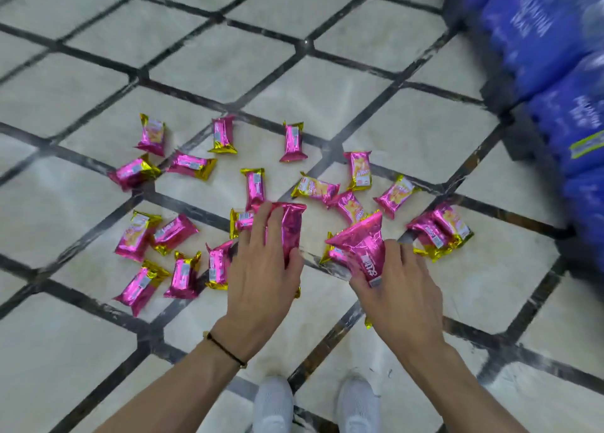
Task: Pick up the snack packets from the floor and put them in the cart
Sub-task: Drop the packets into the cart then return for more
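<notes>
Down low, the left hand (261,269) gripped one shiny pink-and-gold foil snack packet (289,226), the right hand (403,289) gripped another packet (364,246), more packets (294,141) lay on the tiled floor (228,57), and next probably came the unseen cart.

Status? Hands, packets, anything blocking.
Left hand grips a pink packet. Right hand grips a second packet. Many loose packets lie on the floor; cart not in view. Blue sacks at right, clear of hands.

Blue sacks (536,37), white shoes (274,403).
</notes>
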`<state>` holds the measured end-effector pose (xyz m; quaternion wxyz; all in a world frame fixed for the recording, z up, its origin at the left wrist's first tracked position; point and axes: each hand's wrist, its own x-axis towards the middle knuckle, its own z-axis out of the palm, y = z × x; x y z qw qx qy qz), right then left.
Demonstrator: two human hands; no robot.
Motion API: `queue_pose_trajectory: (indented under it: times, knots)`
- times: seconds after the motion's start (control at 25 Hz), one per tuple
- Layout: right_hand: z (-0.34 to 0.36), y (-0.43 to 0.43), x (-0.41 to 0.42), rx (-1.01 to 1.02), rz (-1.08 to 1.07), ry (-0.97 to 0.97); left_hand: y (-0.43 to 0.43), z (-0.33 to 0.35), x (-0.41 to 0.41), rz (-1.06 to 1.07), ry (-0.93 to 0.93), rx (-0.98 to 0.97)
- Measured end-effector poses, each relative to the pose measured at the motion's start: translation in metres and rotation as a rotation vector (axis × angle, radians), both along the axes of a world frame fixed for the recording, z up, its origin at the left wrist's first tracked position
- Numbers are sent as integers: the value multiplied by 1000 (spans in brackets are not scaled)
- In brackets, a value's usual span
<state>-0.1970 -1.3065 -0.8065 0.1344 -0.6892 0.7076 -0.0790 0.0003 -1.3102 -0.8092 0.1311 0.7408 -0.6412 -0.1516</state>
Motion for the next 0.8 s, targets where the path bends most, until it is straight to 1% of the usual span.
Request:
queue_pose_trajectory:
  times: [0.12,0.16,0.28,0.44,0.52,0.64,0.8]
  knots:
    - [116,-15,14,-21,-79,-60,-16,131,1,-66,-18,-88]
    - [159,-20,18,-55,-92,-79,-20,177,3,-76,-19,-113]
    - [266,-34,24,-95,-154,-114,-29,288,13,-38,-40,-126]
    - [408,-50,27,-260,-226,-195,-37,421,27,-7,9,-173]
    - [476,-52,31,-317,-234,-189,-37,488,32,6,14,-198]
    - [559,-46,44,-397,-216,-179,-32,574,38,5,27,-256]
    - [644,-36,56,-501,-249,-160,-19,648,45,7,10,-352]
